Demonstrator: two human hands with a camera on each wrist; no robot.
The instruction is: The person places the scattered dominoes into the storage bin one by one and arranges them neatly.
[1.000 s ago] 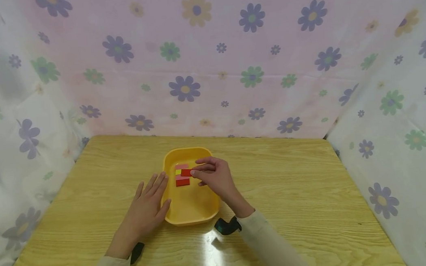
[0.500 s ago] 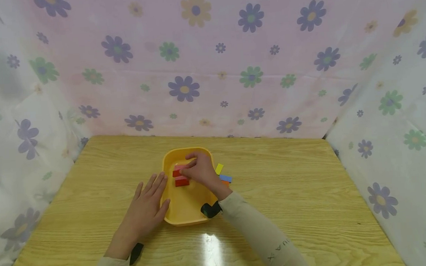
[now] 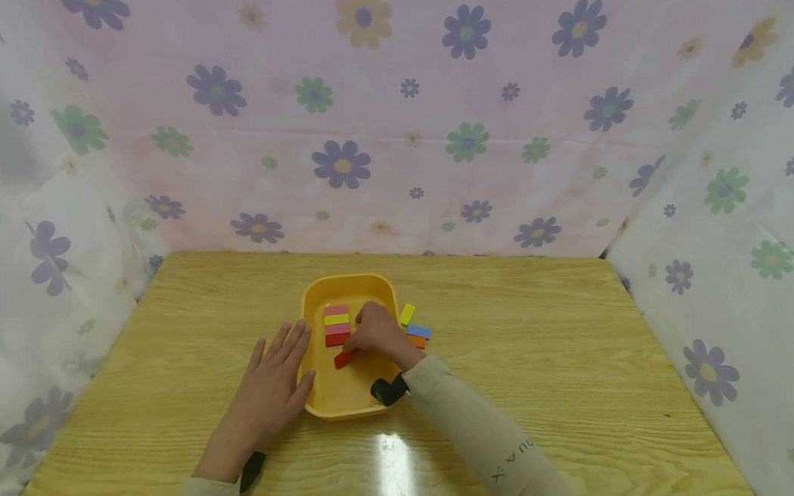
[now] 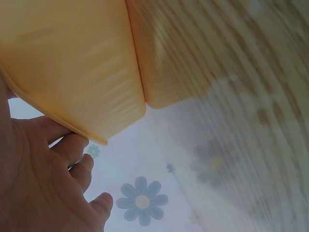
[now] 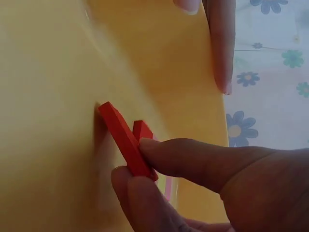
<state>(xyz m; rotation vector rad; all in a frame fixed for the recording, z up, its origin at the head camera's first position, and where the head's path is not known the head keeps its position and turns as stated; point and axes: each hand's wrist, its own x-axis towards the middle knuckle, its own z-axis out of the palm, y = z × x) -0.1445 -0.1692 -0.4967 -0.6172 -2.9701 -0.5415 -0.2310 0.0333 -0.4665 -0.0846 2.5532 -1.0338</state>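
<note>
A yellow plastic tray (image 3: 352, 414) stands on the table. My left hand (image 3: 269, 392) rests against its left rim, fingers extended; the left wrist view shows the fingertips at the tray's edge. Inside the tray, my right hand (image 3: 380, 334) pinches a red block (image 5: 126, 142) between thumb and fingers, tilted, just in front of a short row. That row, from far to near, has a pink block (image 3: 335, 310), a yellow block (image 3: 336, 320), a second pink block (image 3: 337, 330) and another red block (image 3: 337, 340). The right hand hides part of the tray's floor.
Just right of the tray, on the wooden table (image 3: 548, 368), lie a yellow block (image 3: 408, 313), a blue block (image 3: 419, 331) and an orange block (image 3: 416, 342), partly covered by the right wrist. Flower-printed sheets (image 3: 390, 127) surround the table at the back and sides.
My right hand has carried the red block from above the yellow block in the row toward me, to in front of the row. The left hand has stayed at the tray's rim.
</note>
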